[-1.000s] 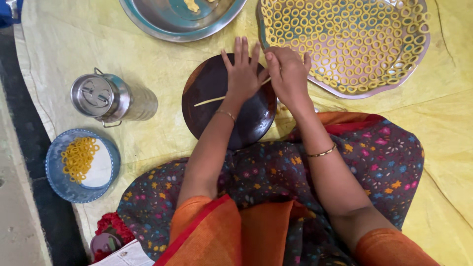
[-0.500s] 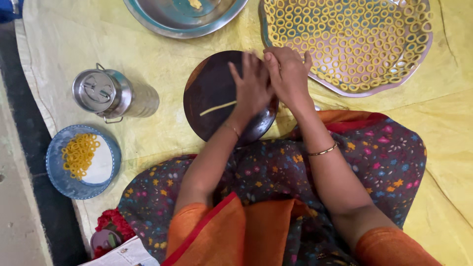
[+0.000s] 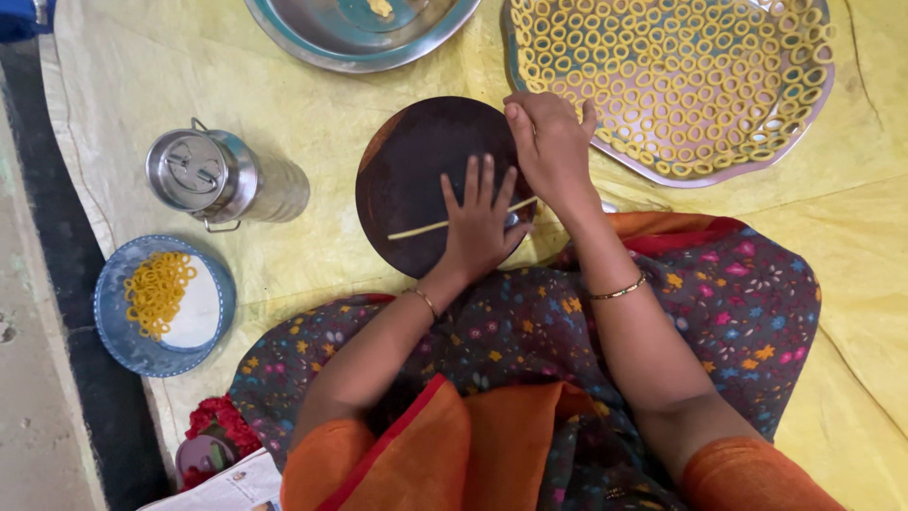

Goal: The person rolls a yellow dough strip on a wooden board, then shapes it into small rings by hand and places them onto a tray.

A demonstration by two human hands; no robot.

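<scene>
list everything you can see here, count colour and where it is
round board: one, dark brown, centre, on the yellow sheet
dough strand: one, pale yellow, thin, lying across the board under the left hand
tray of rings: one, many yellow dough rings, top right
metal bowl: one, silver, top centre, partly cut off
steel canister: one, silver, lying on its side left of the board
blue plate: one, with a few yellow rings, lower left
yellow sheet: one, covers the floor
left hand: flat on the strand
right hand: curled at the board's right edge, contents hidden
</scene>
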